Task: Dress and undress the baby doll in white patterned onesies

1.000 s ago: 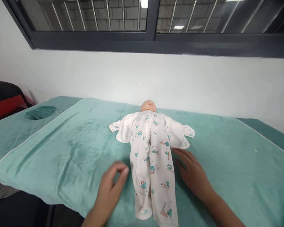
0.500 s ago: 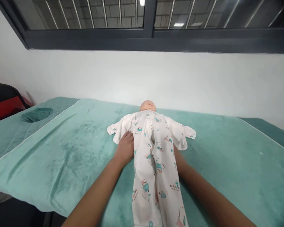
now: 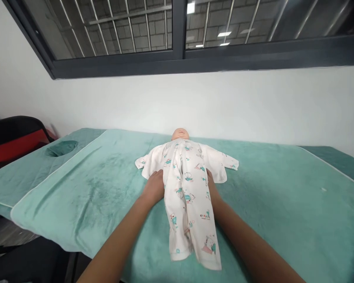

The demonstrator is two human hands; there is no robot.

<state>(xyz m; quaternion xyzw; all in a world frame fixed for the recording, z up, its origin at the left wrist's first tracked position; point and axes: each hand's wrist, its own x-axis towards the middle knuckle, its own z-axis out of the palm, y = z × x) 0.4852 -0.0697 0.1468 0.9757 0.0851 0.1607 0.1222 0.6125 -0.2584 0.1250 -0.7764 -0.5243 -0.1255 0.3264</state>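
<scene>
A baby doll lies on its back, head toward the wall, dressed in a white printed baby top with both sleeves spread out. Matching baby trousers cover its middle and legs, their leg ends toward me. At the left side of the trousers, near the top's hem, my left hand is closed on the cloth with its fingers bent. On the opposite side my right hand grips the trousers' edge; most of its fingers are hidden by the fabric.
A green plush cover lies over the bed, which has a round hole at its left end. Behind it stands a white wall with a dark-framed, barred window. A black and red chair is at the left.
The view has tilted and shifted slightly. The trouser leg ends now show in full, farther from me. Both hands stay at the trousers' sides, the right one showing more beside the cloth.
</scene>
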